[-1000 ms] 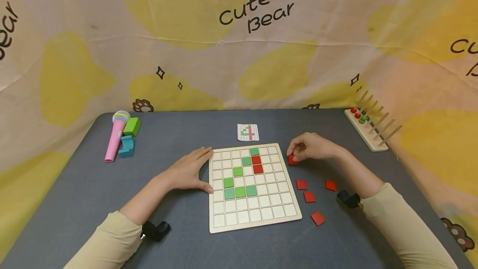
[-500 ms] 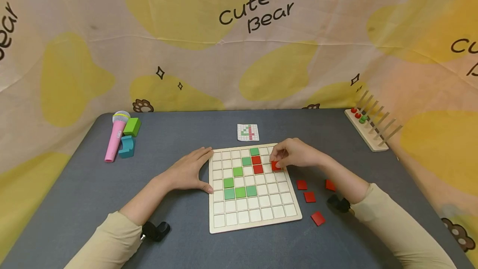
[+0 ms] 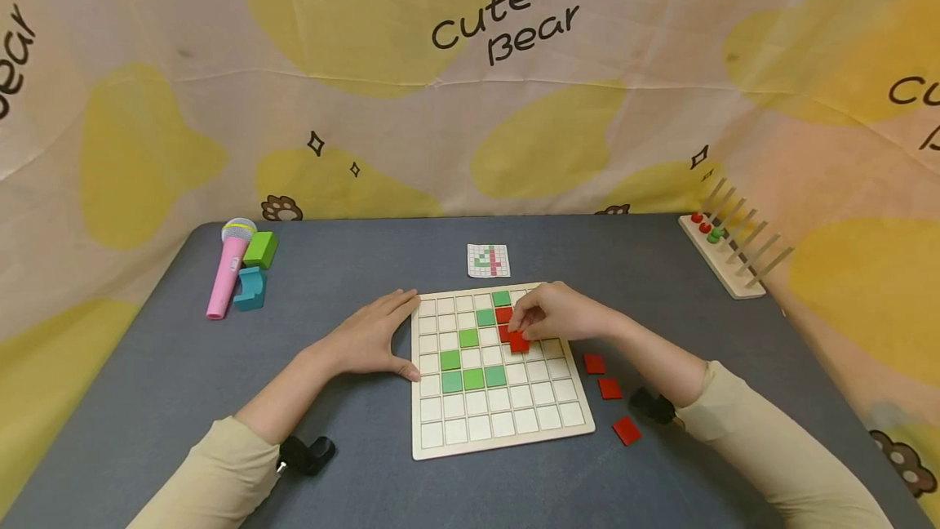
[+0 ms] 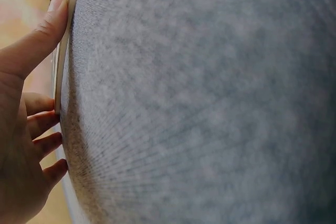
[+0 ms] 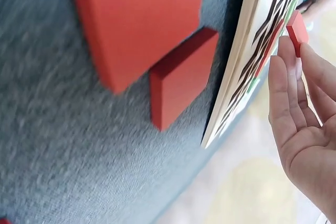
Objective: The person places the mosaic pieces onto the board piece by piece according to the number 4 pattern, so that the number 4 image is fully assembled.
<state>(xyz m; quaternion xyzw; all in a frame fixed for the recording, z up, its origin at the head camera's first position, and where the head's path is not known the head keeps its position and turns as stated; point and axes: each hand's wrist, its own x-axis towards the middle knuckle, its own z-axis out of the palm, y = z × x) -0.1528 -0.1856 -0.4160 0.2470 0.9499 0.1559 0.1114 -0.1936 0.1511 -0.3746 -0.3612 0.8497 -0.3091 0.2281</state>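
Note:
A pale gridded board lies on the dark table, with several green tiles and red tiles in its squares. My right hand pinches a red tile between thumb and fingertips, over the board just right of and below the placed red ones. In the right wrist view this red tile sticks out tilted from the fingertips. Along the board's left edge rests my left hand, thumb and fingers spread. The left wrist view has that thumb touching the board's side.
Loose red tiles lie right of the board. Behind it is a small pattern card. A pink toy microphone, a green block and a blue block are far left; a peg stand with beads is far right.
My right hand has carried the red tile leftward from the table beside the board to above its squares. The left hand has stayed at the left edge.

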